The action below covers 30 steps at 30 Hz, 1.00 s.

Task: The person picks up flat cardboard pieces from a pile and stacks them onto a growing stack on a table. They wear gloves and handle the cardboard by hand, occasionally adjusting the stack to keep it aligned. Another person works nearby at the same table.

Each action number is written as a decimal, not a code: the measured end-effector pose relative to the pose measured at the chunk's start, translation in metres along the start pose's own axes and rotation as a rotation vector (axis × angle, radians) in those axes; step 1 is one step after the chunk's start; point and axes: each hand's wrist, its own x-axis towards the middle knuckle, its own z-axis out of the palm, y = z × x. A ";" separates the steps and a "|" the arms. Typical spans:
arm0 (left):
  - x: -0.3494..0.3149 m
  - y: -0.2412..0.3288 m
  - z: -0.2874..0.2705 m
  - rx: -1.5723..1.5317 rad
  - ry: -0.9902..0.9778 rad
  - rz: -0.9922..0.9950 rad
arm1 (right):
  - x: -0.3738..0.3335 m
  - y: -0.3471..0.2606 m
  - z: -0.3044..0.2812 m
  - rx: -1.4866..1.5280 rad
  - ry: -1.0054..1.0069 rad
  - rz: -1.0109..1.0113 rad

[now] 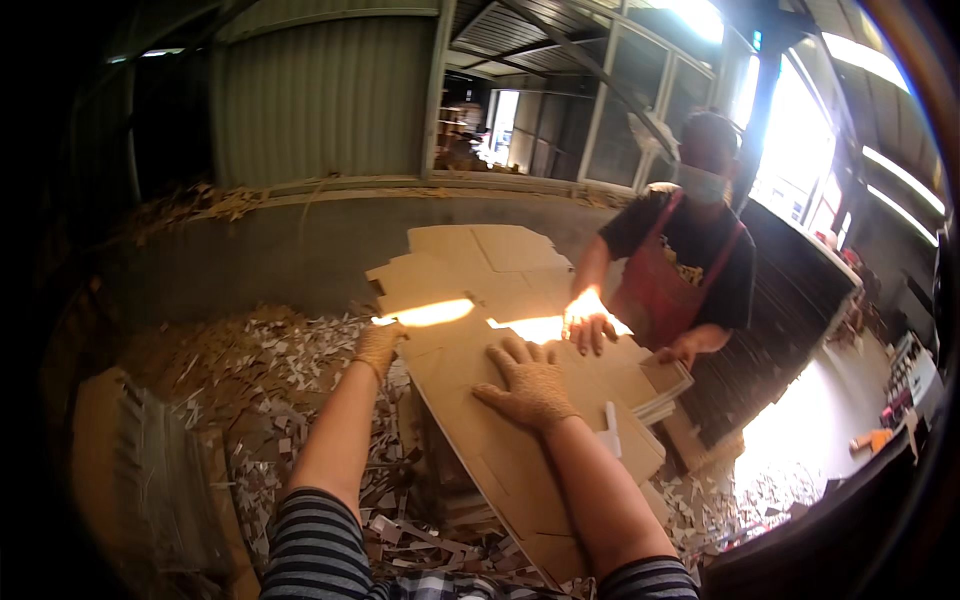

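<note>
— Where does the flat die-cut cardboard sheet (520, 450) lie?
— Under the right hand (530, 385), fingers spread flat; its long axis runs away toward the co-worker's hand (590, 325). The left hand (378, 345) curls on its left edge.

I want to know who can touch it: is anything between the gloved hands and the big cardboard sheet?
Nothing visible. The right hand lies flat on the cardboard sheet, and the left hand is at its left edge. A co-worker's hand presses its far end.
</note>
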 end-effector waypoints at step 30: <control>-0.001 0.098 -0.032 -0.329 0.178 -0.826 | -0.001 0.004 -0.005 -0.042 -0.072 0.110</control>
